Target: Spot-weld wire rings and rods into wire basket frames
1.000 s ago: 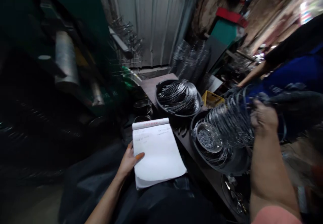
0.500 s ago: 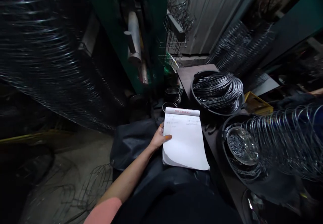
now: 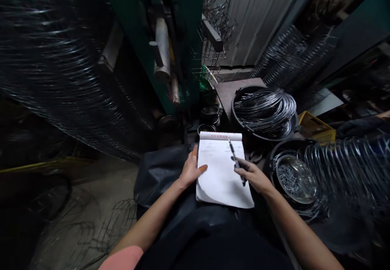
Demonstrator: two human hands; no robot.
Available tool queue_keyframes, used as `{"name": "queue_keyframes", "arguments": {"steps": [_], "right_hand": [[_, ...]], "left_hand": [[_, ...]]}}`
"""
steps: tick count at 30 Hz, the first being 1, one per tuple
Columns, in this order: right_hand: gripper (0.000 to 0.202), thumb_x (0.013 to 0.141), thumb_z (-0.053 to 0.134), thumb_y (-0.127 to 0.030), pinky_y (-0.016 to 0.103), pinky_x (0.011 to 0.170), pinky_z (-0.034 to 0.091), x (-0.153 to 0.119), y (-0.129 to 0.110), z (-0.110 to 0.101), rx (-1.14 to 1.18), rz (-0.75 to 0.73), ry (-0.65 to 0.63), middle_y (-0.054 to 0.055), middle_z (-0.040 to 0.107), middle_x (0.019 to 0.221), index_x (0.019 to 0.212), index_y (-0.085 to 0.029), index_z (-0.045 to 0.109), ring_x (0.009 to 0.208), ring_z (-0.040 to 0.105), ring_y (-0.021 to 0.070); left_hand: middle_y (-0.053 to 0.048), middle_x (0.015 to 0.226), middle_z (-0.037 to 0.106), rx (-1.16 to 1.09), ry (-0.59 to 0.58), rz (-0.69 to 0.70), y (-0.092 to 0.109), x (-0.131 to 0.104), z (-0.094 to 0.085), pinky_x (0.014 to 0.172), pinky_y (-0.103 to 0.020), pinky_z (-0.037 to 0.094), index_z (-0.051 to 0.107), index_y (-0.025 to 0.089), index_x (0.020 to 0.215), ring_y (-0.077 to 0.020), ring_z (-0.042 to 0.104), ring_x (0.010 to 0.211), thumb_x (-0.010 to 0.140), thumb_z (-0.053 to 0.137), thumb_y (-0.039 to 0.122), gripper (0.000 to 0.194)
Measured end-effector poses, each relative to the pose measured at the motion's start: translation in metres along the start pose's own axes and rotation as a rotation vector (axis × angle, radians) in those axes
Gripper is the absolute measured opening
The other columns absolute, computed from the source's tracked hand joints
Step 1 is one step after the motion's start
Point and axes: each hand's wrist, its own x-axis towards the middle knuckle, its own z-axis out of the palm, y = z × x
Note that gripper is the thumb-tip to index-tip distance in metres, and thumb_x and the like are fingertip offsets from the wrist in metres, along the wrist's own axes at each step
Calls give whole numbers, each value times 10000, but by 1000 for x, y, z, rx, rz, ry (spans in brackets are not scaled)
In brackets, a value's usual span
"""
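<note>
A white notepad (image 3: 221, 176) rests on my lap, its top sheets folded over and a few lines of faint writing near the upper part of the page. My left hand (image 3: 192, 168) grips its left edge, with an orange-tipped thumb lying on the paper and some fingers out of sight beneath. Over the right side of the page, my right hand (image 3: 250, 173) holds a dark pen (image 3: 233, 151), whose upper end points toward the pad's folded top. The fingertips of that hand look blackened.
To the right, one black basin (image 3: 235, 117) holds coiled wire (image 3: 271, 109); another carries a clear bowl (image 3: 307, 180) of small metal pieces. A yellow crate (image 3: 318, 128) stands behind. Ahead is a green machine (image 3: 131, 14). Stacked wire rings (image 3: 61, 59) crowd the left.
My right hand has come in from the right with the pen and is now over the notepad. My left hand keeps its hold on the pad. The view has shifted slightly.
</note>
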Motion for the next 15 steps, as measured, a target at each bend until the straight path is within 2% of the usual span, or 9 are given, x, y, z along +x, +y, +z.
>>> {"name": "queue_keyframes", "arguments": {"steps": [2,5,9,12,14,15], "right_hand": [[474,666,691,-426,289,751,433,6,8,8,16,33,-107,20,637,871,1081,-202,645,774,539,155],[452,657,702,-433,295,800,409,4,9,8,47,72,-182,17,645,907,1049,-211,664,830,534,164],[421,628,728,-423,275,769,400,-1,7,7,124,126,-224,11,646,880,988,-208,687,819,530,155],[422,610,747,-396,230,608,381,-3,14,8,201,197,-212,-5,616,747,975,-192,687,641,485,104],[422,603,758,-370,203,531,340,-2,19,9,305,236,-149,-20,583,683,978,-190,679,563,440,74],[424,596,766,-359,193,508,326,-1,21,10,375,242,-103,-25,570,666,976,-194,675,548,433,67]], "left_hand": [[-164,1298,424,253,69,235,15,0,-4,997,-442,348,207,157,1411,-286,422,1197,734,621,294,805],[-176,1251,479,509,114,574,40,5,-6,977,-435,364,290,130,1377,-271,443,1178,817,530,261,623],[-146,1231,531,731,76,888,60,17,-3,1014,-481,297,392,155,1313,-261,453,1178,840,492,183,484],[-151,1232,533,738,85,945,65,20,1,1027,-512,269,421,154,1282,-266,457,1178,839,507,204,453],[-179,1249,505,643,100,882,67,16,2,1013,-488,311,434,132,1263,-274,441,1195,835,523,256,454],[-188,1249,497,575,68,824,68,12,2,991,-455,354,437,123,1256,-268,451,1186,835,523,276,456]]}}
